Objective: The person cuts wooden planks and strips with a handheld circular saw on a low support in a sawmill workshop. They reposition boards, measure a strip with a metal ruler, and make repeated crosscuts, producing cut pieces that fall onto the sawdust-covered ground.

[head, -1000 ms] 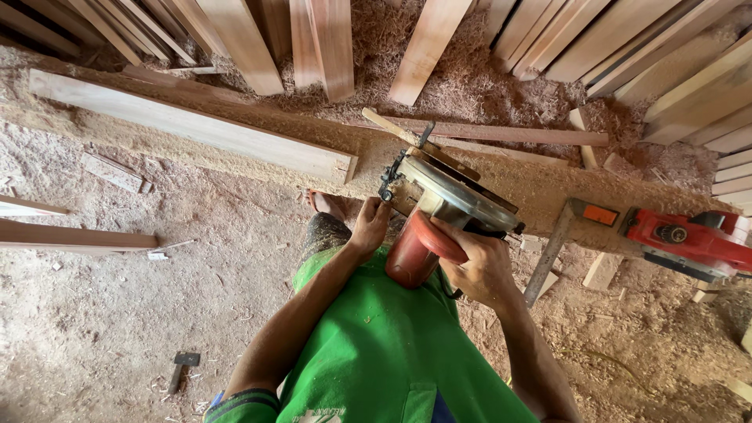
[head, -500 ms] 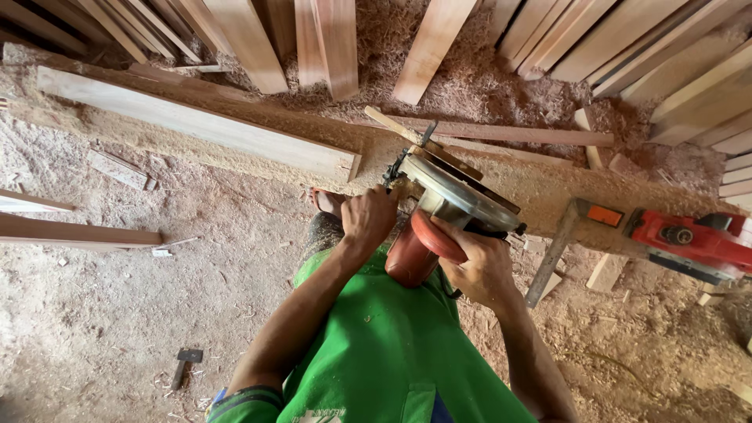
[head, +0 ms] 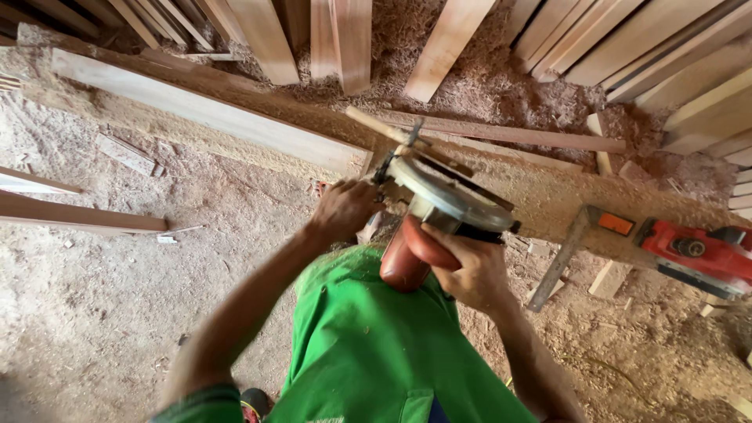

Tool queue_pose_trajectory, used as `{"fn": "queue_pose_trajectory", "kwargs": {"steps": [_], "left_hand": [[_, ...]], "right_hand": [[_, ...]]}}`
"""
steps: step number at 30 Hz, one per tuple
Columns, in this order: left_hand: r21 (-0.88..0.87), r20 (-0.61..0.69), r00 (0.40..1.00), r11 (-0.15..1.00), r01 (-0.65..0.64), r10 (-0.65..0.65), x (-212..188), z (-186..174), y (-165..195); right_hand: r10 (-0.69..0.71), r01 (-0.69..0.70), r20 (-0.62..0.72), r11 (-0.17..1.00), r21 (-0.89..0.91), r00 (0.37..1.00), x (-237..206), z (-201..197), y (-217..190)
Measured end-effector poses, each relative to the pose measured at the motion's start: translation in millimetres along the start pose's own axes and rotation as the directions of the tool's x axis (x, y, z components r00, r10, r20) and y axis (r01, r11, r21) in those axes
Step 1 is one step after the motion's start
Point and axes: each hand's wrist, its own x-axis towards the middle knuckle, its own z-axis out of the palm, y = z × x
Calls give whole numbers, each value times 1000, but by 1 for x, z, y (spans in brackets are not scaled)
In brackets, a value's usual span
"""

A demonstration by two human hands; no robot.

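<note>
Right hand (head: 468, 270) wrapped tight round the red handle of a round saw (head: 439, 207), middle of the frame. Left hand (head: 345, 207) closed on the saw's left side, close by the blade cover; what the fingers pinch, hard to tell. Saw sitting right at the cut end of a long pale plank (head: 211, 113). Plank lying flat, stretching away from the grip to the upper left. Left hand nearer to it. Smooth wood, shiny metal cover, soft sawdust (head: 486, 86) all around. Red tool (head: 701, 254) far right.
</note>
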Motion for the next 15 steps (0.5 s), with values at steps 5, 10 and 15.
{"fn": "queue_pose_trajectory", "kwargs": {"steps": [5, 10, 15], "left_hand": [[-735, 102, 653, 385, 558, -750, -26, 11, 7], [-937, 175, 544, 30, 347, -821, -24, 32, -5], [-965, 176, 555, -32, 260, -813, -24, 21, 2]], "right_hand": [[119, -129, 100, 986, 103, 988, 18, 15, -6], [86, -101, 100, 983, 155, 991, 27, 38, -10], [173, -222, 264, 961, 166, 949, 32, 44, 5]]}}
